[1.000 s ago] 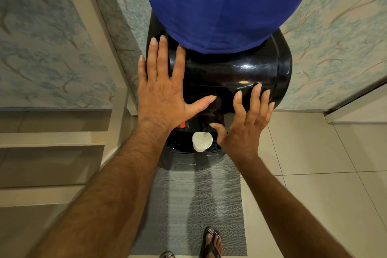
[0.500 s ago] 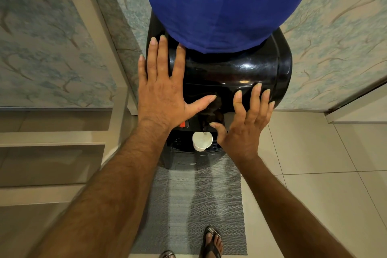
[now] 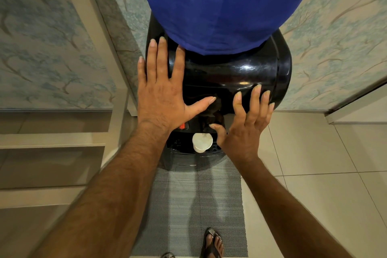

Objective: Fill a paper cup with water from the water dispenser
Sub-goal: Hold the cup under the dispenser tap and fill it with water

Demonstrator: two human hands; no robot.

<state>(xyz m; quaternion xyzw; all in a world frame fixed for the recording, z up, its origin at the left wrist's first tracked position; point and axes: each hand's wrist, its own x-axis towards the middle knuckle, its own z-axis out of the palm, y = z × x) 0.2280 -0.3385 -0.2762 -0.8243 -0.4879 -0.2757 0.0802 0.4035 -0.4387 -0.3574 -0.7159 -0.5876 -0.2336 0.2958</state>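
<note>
A white paper cup [image 3: 202, 142] stands upright on the drip tray of the black water dispenser [image 3: 236, 73], under the taps. A thin stream falls into the cup. A blue cloth-covered bottle [image 3: 226, 4] sits on top of the dispenser. My left hand [image 3: 161, 92] lies flat with fingers spread on the dispenser's top left. My right hand [image 3: 245, 125] rests with fingers spread on the front right, its thumb pushing toward the tap area just above and right of the cup. A red tap tab [image 3: 182, 126] shows beside my left wrist.
A grey woven mat [image 3: 196, 205] lies on the tiled floor in front of the dispenser. My sandalled foot [image 3: 212, 243] stands on its near edge. Patterned walls close in behind and at the left, with beige ledges [image 3: 52, 140] low on the left.
</note>
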